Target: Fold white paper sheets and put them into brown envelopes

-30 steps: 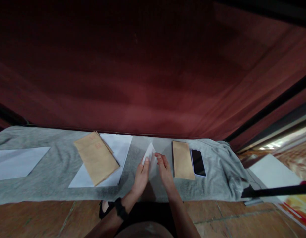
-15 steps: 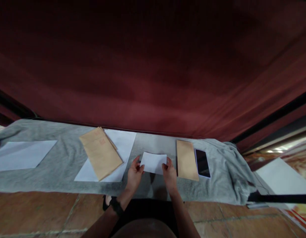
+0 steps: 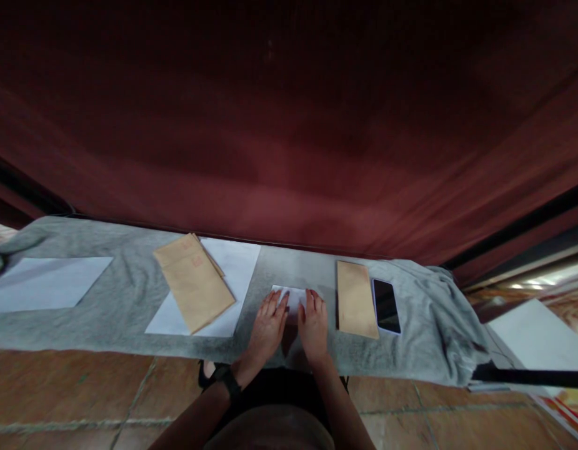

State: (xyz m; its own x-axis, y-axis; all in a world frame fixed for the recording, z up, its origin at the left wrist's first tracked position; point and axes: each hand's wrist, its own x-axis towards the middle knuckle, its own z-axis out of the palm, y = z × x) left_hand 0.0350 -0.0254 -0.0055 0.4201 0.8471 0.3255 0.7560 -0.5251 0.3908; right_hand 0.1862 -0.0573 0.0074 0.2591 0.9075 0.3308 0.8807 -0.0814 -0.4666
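A small folded sheet of white paper (image 3: 292,301) lies on the grey cloth in front of me, mostly covered by my hands. My left hand (image 3: 269,324) rests flat on its left side with the fingers stretched out. On the right side of the paper my right hand (image 3: 313,325) lies palm down, fingers also extended. Brown envelopes (image 3: 196,284) are stacked at an angle over white sheets (image 3: 239,265), to the left of my hands. Another brown envelope (image 3: 357,300) lies to the right.
A dark-screened phone (image 3: 386,306) lies beside the right envelope. Another white sheet (image 3: 49,284) is at the far left. Grey cloth (image 3: 124,294) covers the table, bunched up at the right end. A dark red curtain-like surface (image 3: 289,156) rises behind.
Both hands have gone from gripping the folded paper by its side edges to lying flat on top of it. The paper is now down on the cloth.
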